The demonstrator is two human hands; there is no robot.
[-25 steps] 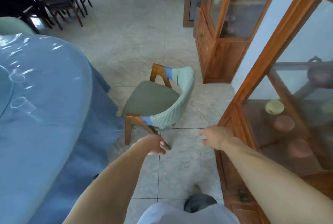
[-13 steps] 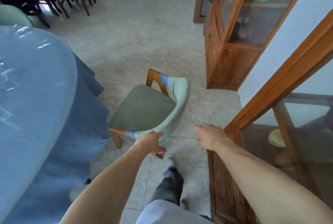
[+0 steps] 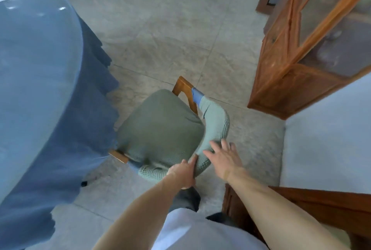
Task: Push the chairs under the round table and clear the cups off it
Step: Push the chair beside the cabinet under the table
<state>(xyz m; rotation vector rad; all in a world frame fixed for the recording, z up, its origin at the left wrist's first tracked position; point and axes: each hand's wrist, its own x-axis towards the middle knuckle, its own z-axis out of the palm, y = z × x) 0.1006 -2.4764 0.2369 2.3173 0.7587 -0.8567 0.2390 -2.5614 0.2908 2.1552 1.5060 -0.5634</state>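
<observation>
A wooden chair (image 3: 162, 129) with a green seat cushion and a green knitted cover on its curved backrest stands on the floor just right of the round table (image 3: 34, 73), which wears a blue cloth under clear plastic. My left hand (image 3: 183, 173) grips the near part of the backrest, thumb on top. My right hand (image 3: 221, 157) lies with fingers spread on the backrest beside it. The seat's left edge is close to the hanging tablecloth. No cups show in this view.
Wooden glass-fronted cabinets (image 3: 301, 52) stand along the right wall, with another cabinet edge (image 3: 301, 199) right beside my right arm. The floor (image 3: 170, 28) beyond the chair is pale tile. My leg and foot (image 3: 186, 199) are directly behind the chair.
I stepped up to the chair. My left hand stayed gripping the backrest's near end, and my right hand moved left from mid-air and opened onto the backrest. The view tilted down, hiding the tabletop cups.
</observation>
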